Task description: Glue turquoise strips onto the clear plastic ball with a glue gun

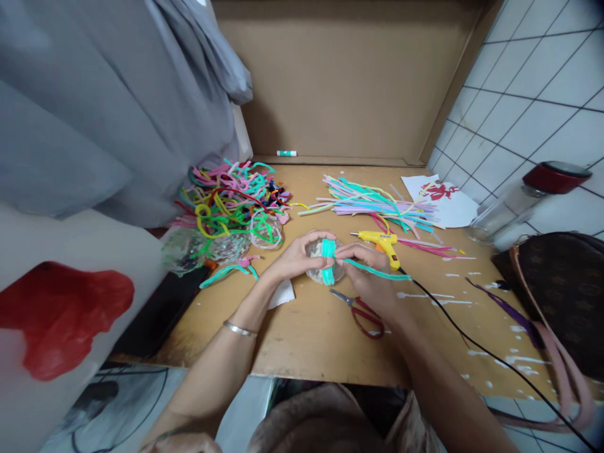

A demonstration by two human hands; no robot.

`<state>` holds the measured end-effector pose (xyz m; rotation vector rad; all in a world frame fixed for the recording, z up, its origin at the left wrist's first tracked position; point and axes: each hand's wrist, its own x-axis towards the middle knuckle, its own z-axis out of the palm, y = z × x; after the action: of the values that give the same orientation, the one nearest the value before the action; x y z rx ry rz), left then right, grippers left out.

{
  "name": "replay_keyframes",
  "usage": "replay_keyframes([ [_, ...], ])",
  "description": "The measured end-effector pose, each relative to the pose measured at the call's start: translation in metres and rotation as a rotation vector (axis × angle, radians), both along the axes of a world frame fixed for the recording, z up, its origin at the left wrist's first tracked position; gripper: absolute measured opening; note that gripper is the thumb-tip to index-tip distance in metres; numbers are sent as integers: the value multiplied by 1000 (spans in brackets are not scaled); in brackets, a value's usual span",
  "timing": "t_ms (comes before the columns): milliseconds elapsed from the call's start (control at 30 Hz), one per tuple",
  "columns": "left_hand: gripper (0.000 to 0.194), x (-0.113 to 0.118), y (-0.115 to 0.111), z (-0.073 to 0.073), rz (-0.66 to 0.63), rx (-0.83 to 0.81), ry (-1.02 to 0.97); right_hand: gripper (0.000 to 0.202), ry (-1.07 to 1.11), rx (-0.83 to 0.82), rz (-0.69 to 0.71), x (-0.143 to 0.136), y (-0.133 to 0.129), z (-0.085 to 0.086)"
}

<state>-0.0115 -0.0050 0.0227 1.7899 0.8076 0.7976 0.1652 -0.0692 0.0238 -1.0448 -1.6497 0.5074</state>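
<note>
A round clear plastic piece [313,275] with a turquoise fuzzy strip [327,248] wrapped across its middle lies between my hands. My left hand [304,253] grips its left side, thumb on the turquoise band. The fingers of my right hand [363,264] are pinched at the band's right edge, on a turquoise pipe cleaner [382,274] whose free end extends to the right. Just below are scissors [363,313] with red handles. A yellow glue gun [381,244] lies beyond my right hand.
Mixed pipe cleaners [226,201] are heaped at the left by clear round pieces [229,246]. Straight pipe cleaners [377,204] lie behind. A bottle [514,204], brown bag [561,283] and black cord [465,331] are right; a black flat object [158,314] is left.
</note>
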Motion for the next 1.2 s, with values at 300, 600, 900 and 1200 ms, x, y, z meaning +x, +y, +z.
replay_keyframes([
  [300,50,3,0,-5,0,119,5,11,6,-6,-14,0,0,0],
  [600,63,0,0,-7,0,133,-50,10,-4,6,-4,3,1,-4],
  [900,57,-2,1,-5,-26,116,-80,11,2,-8,-16,2,2,-6],
  [1200,54,-2,0,-3,-24,103,-35,10,-5,20,-15,2,1,-3],
])
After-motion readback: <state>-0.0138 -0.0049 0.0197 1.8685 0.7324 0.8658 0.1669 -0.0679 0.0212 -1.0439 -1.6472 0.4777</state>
